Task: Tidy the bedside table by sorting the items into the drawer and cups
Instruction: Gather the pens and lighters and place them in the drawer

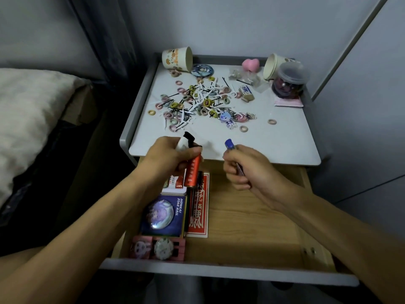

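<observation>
Progress: early stage by my reading; flat goods already sit in the drawer, small clutter is unsorted, both cups are unfilled.
Left hand: over the drawer's back edge, fingers clamped round a red tube and a white black-capped item.
Right hand: at the front edge of the tabletop, fingers curled tight on a blue-capped pen.
Drawer contents: the left side holds a blue badge box, a red card with a dark pen along it, and a pink box of two badges at the front; the right side is bare wood.
Left cup: tipped on its side at back left; nothing seen inside.
Right cup: tipped on its side at back right, just behind a lidded jar of dark red pieces; interior looks empty.
Left to sort: hair ties, bobby pins and white picks heaped mid-tabletop; also a round badge, pink heart, eraser and charms.
</observation>
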Motion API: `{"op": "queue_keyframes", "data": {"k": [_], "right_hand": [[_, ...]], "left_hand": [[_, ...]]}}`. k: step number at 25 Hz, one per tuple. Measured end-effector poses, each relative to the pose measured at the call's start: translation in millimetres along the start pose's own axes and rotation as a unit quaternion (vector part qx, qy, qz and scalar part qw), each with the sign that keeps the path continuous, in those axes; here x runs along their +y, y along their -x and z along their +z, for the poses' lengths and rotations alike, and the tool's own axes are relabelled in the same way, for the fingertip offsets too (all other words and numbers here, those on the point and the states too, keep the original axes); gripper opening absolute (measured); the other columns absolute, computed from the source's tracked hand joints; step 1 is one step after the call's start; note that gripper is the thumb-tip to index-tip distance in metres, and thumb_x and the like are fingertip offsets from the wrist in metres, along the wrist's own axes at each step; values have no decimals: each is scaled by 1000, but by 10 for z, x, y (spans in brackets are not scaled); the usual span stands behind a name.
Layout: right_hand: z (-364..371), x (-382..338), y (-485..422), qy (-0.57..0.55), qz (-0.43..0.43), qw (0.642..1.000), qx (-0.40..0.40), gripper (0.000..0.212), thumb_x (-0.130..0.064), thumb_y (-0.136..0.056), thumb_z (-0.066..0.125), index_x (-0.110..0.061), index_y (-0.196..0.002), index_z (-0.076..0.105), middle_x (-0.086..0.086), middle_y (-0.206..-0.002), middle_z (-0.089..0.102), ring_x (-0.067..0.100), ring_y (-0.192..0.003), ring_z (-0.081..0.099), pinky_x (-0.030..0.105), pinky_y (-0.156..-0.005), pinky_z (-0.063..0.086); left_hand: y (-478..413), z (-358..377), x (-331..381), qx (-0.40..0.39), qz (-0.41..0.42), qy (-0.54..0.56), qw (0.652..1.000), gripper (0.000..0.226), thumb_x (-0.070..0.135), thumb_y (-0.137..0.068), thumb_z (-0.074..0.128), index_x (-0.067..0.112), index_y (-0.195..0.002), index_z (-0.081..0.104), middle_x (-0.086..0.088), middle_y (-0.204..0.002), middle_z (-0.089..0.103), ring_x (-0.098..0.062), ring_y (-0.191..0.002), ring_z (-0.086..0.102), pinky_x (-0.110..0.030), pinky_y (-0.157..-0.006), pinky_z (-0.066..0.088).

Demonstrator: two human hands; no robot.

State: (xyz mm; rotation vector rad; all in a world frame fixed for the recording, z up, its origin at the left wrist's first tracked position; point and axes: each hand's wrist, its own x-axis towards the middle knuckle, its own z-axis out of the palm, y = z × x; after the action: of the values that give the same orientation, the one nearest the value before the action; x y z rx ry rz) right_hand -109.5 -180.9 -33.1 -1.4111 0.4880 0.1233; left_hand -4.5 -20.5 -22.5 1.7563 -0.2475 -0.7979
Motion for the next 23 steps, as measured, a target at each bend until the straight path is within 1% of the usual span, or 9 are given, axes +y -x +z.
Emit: {"op": "queue_keyframes", "data": {"k": [3,6,8,11,13,16,18,20,23], "right_hand": [[59,122,71,58,58,996,-46,35,-41,-101,44,-10,-89,55,5,-73,60,14,-53,51,23,-43,37],[21,367,22,139,139,980,-40,48,-54,-98,42,-11,-84,59,3,-64,58,15,-53,54,22,-43,39],[16,554,-89,104,188,977,5,43,-47,-100,44,-10,-83,57,2,-60,49,12,-46,45,20,-38,32],[79,706,-264,-62,235,969,43,21,-18,-102,43,-6,-90,56,2,-64,47,10,-51,40,20,-43,32],[133,745,-364,-94,230,968,45,18,-11,-101,45,-9,-89,59,2,-70,54,9,-56,46,20,-50,35],[283,730,-408,26,221,971,90,22,-22,-98,55,-14,-78,57,0,-68,59,7,-53,49,19,-50,33],[331,757,-438,82,191,972,106,23,-24,-96,59,-12,-77,55,0,-66,58,2,-41,52,14,-42,37],[338,840,-541,90,160,976,113,18,-20,-95,61,-4,-88,57,3,-66,59,1,-33,50,13,-35,36],[336,996,-736,165,144,966,133,28,-16,-94,62,-1,-115,52,8,-76,62,10,-47,52,20,-41,39]], "left_hand": [[94,-109,121,5,-32,71,997,23,14,-90,65,-6,-101,63,1,-54,60,-8,-45,42,-15,-43,36],[165,-204,168,23,-46,140,989,12,6,-90,63,-4,-97,61,-11,-77,70,-5,-46,39,-13,-39,34],[213,-243,87,18,-56,157,986,9,4,-92,61,-4,-94,61,-11,-73,68,-5,-45,39,-13,-38,32],[211,-236,-108,-7,-80,199,977,13,2,-95,55,-2,-83,57,-1,-52,60,-4,-42,36,-12,-35,28],[162,-198,-196,-10,-86,228,970,19,-1,-95,53,-1,-76,54,-1,-51,59,-4,-42,35,-12,-34,27],[104,-169,-233,-3,-83,232,969,16,-1,-93,57,-2,-77,56,-7,-59,63,-6,-43,37,-14,-34,31],[74,-168,-227,-1,-78,229,970,11,1,-92,60,-4,-83,57,-11,-67,66,-7,-44,38,-15,-35,32],[52,-184,-231,8,-72,227,971,11,2,-91,61,-8,-93,58,-19,-82,68,-7,-45,38,-16,-37,33],[34,-205,-265,24,-72,227,971,17,4,-91,62,-9,-101,58,-21,-87,68,-8,-47,39,-16,-39,35]]}}
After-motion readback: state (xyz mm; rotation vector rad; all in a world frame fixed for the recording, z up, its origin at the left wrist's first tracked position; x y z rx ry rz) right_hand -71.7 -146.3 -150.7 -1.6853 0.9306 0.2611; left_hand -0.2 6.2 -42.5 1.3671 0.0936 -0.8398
